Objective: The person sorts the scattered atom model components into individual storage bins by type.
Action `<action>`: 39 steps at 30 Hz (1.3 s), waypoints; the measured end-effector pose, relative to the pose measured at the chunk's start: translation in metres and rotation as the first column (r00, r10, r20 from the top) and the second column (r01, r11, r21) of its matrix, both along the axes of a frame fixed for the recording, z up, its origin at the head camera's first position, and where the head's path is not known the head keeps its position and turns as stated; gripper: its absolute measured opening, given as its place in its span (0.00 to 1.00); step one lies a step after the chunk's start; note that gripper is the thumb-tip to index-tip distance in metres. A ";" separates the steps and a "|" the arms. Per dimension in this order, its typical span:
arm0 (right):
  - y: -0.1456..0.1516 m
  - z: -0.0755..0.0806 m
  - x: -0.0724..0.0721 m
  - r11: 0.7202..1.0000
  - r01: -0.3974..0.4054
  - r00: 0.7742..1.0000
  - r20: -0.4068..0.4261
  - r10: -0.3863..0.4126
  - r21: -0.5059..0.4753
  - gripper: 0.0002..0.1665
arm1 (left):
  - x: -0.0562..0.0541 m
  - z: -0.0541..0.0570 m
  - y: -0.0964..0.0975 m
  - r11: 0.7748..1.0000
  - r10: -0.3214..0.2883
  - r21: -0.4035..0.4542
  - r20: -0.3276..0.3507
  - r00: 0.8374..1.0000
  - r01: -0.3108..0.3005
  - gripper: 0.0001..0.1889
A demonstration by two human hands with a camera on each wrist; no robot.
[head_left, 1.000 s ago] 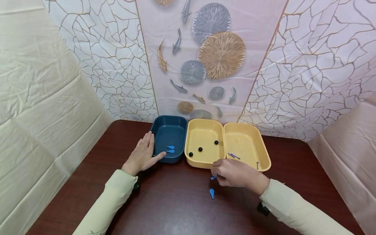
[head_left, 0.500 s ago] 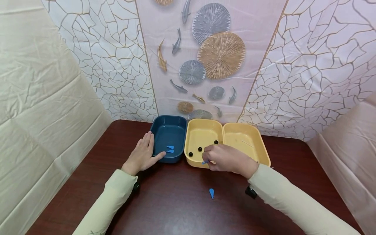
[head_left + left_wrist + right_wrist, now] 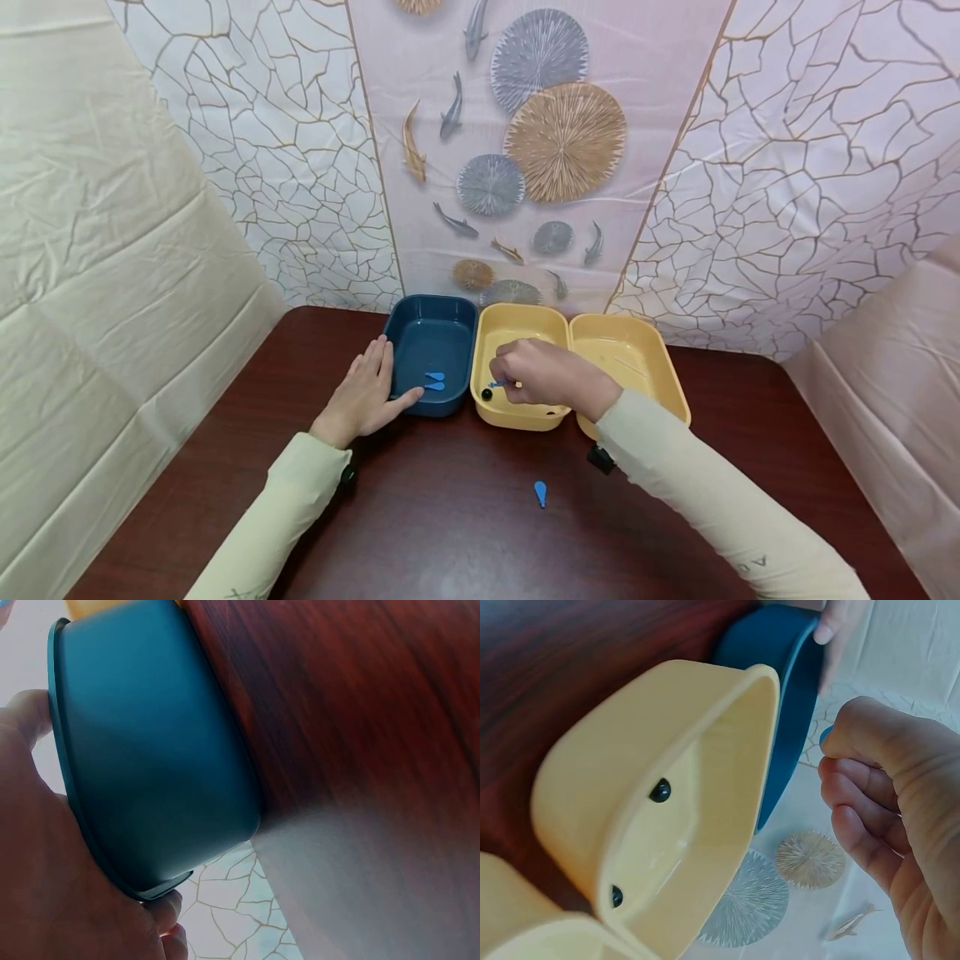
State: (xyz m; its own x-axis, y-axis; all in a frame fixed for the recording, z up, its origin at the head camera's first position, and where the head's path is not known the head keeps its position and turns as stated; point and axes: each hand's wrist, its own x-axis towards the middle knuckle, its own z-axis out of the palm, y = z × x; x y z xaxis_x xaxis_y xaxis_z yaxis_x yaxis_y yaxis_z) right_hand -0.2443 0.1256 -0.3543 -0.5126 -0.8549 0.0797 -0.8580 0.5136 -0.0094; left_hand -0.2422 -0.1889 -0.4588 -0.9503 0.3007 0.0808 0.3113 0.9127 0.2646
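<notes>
My left hand (image 3: pixel 362 396) rests along the left rim of the dark blue tray (image 3: pixel 471 312), fingers straight and thumb over the front edge. In the left wrist view the thumb and fingertips touch that rim. Two small blue teardrop-shaped pieces (image 3: pixel 435 386) lie inside this tray. Above the middle yellow tray (image 3: pixel 517 421), my right hand (image 3: pixel 551 375) pinches another small blue piece (image 3: pixel 496 384), mostly hidden by its fingers. The right wrist view shows just its blue tip (image 3: pixel 826 735). One more blue teardrop-shaped piece (image 3: pixel 541 493) lies on the table.
Black balls (image 3: pixel 487 394) sit in the middle tray, partly hidden by my right hand. The right yellow tray (image 3: pixel 678 392) holds a thin pale stick (image 3: pixel 628 367); my forearm covers its front part. A patterned cloth (image 3: pixel 555 250) hangs behind the brown table (image 3: pixel 450 517).
My right hand has moved from above the table up and left over the middle yellow tray, carrying the blue teardrop-shaped piece. The left hand has stayed on the blue tray.
</notes>
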 end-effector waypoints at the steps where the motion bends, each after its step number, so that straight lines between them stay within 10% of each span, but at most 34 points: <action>1: -0.003 0.000 -0.003 1.000 0.007 1.000 0.009 -0.007 -0.004 0.13 | 0.000 0.000 0.000 1.000 0.000 0.001 0.002 1.000 0.000 0.55; 26: -0.065 -0.033 -0.077 0.984 0.168 0.976 0.148 -0.157 -0.063 0.02 | 0.000 0.001 0.002 1.000 -0.010 0.013 -0.002 1.000 0.010 0.55; 39: -0.090 -0.055 -0.089 0.973 0.231 0.962 0.157 -0.225 -0.018 0.04 | -0.001 0.002 0.000 1.000 -0.011 0.016 0.008 1.000 0.011 0.55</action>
State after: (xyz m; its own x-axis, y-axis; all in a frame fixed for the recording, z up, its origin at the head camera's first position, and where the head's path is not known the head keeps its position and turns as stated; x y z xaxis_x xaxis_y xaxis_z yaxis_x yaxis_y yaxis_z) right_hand -0.3328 0.0356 -0.4097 -0.7020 -0.7120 0.0136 -0.7052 0.6924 -0.1526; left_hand -0.2429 -0.1886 -0.4571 -0.9475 0.3102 0.0781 0.3195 0.9048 0.2815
